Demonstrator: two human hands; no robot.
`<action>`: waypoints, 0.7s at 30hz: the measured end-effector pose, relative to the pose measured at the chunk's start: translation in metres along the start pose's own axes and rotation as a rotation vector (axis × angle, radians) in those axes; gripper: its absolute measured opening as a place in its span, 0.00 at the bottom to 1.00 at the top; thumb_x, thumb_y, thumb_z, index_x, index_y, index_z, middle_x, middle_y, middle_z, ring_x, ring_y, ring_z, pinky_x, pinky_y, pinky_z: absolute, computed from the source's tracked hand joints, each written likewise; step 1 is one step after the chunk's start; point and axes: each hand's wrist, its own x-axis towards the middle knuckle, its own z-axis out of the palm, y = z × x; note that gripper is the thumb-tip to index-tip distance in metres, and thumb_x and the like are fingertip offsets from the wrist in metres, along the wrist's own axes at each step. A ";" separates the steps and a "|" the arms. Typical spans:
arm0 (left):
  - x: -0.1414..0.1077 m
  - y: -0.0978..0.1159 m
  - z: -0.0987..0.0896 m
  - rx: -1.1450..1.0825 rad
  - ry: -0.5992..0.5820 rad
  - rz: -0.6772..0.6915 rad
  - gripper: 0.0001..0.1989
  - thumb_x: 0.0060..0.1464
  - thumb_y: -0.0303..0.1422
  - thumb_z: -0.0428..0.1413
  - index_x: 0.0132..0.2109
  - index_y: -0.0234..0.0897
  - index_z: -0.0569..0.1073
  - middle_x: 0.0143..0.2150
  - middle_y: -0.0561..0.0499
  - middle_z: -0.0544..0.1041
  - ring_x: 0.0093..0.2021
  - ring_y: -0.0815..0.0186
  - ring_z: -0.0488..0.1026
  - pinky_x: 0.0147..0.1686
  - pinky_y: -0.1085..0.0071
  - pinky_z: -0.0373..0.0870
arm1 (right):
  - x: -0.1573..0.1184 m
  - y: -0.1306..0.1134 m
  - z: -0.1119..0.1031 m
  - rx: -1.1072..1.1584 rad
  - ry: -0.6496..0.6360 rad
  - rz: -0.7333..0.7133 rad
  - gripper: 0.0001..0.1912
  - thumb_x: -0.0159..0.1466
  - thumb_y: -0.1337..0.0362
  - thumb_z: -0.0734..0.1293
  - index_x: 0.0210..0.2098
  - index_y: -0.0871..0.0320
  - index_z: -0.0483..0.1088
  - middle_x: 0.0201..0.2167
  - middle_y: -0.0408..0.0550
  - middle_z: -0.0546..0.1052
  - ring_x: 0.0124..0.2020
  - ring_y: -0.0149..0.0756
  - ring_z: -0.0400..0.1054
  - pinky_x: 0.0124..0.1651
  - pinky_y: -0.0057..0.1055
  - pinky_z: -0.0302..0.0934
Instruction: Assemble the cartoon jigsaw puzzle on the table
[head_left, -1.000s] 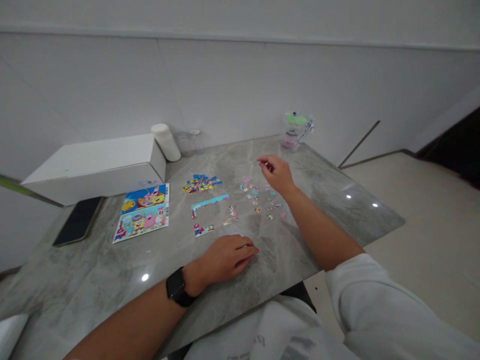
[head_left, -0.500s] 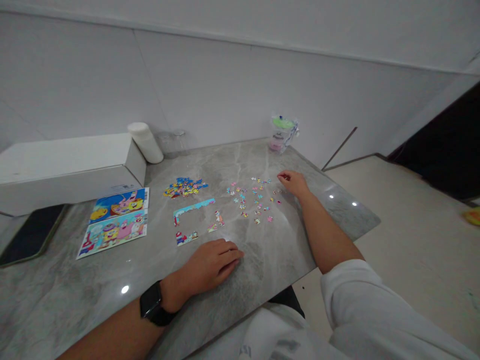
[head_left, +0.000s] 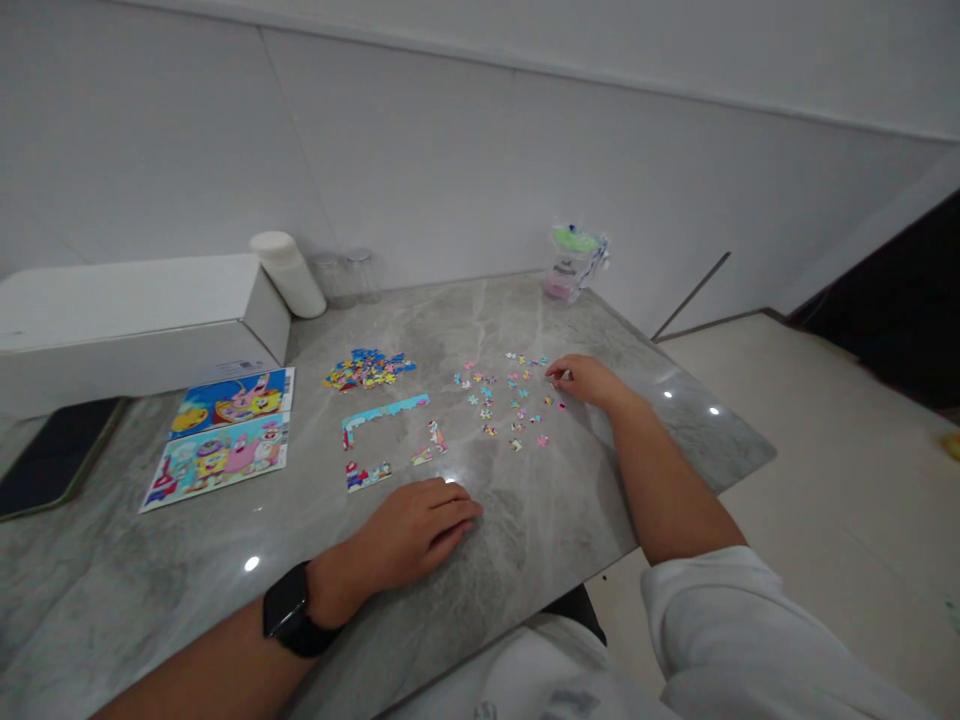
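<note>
My left hand [head_left: 424, 530] lies palm down on the table, fingers stretched out and holding nothing, just in front of a partly joined puzzle border [head_left: 386, 410]. The border has a blue top strip and separate joined bits, among them a lower left corner [head_left: 367, 474] and a right side bit [head_left: 437, 437]. My right hand [head_left: 585, 380] is at the right edge of the scattered puzzle pieces [head_left: 519, 393]. Its fingers are curled down with the tips close together, beside a small piece [head_left: 553, 386]; whatever they hold is too small to make out.
A heap of puzzle pieces [head_left: 367, 369] lies behind the border. Left of it are a cartoon picture sheet [head_left: 225, 440], a phone [head_left: 56, 455] and a white box [head_left: 127, 300]. A white bottle [head_left: 289, 275], clear glasses [head_left: 360, 275] and a bagged tub [head_left: 574, 265] stand along the wall.
My right hand has moved slightly left and towards me, its fingertips lower over the scattered pieces. My left hand rests as before. The view has shifted a little.
</note>
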 end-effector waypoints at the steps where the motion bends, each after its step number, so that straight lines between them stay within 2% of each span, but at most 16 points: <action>1: 0.000 0.000 0.000 0.002 -0.002 -0.002 0.13 0.73 0.31 0.49 0.57 0.42 0.77 0.50 0.47 0.83 0.47 0.62 0.79 0.46 0.66 0.76 | 0.001 -0.002 0.001 -0.016 -0.021 -0.005 0.13 0.65 0.68 0.72 0.48 0.54 0.83 0.45 0.51 0.84 0.44 0.40 0.76 0.52 0.33 0.66; 5: 0.000 0.000 -0.001 -0.003 -0.015 -0.023 0.13 0.74 0.33 0.50 0.57 0.41 0.77 0.50 0.47 0.82 0.47 0.62 0.79 0.48 0.65 0.75 | 0.002 -0.008 0.002 -0.056 -0.041 -0.009 0.11 0.64 0.69 0.71 0.44 0.54 0.84 0.45 0.52 0.84 0.46 0.41 0.77 0.53 0.33 0.66; 12: 0.001 0.001 -0.006 0.052 0.046 -0.081 0.13 0.74 0.38 0.51 0.56 0.43 0.78 0.52 0.46 0.81 0.51 0.59 0.75 0.55 0.57 0.68 | -0.001 -0.009 -0.002 -0.045 -0.088 0.018 0.08 0.61 0.72 0.71 0.38 0.56 0.81 0.40 0.50 0.84 0.39 0.38 0.76 0.45 0.31 0.65; 17: 0.002 0.003 -0.004 0.201 0.096 -0.257 0.14 0.71 0.41 0.55 0.57 0.44 0.78 0.59 0.44 0.78 0.59 0.52 0.71 0.58 0.51 0.62 | -0.003 -0.018 -0.009 0.121 0.007 0.023 0.08 0.62 0.69 0.69 0.39 0.55 0.80 0.35 0.48 0.83 0.33 0.36 0.73 0.39 0.30 0.64; 21: 0.001 0.002 0.000 0.320 0.100 -0.409 0.19 0.70 0.43 0.56 0.62 0.41 0.74 0.64 0.42 0.75 0.62 0.49 0.68 0.61 0.48 0.60 | 0.006 -0.051 -0.017 0.254 0.095 -0.064 0.09 0.64 0.63 0.67 0.40 0.55 0.80 0.33 0.47 0.82 0.31 0.35 0.70 0.37 0.31 0.63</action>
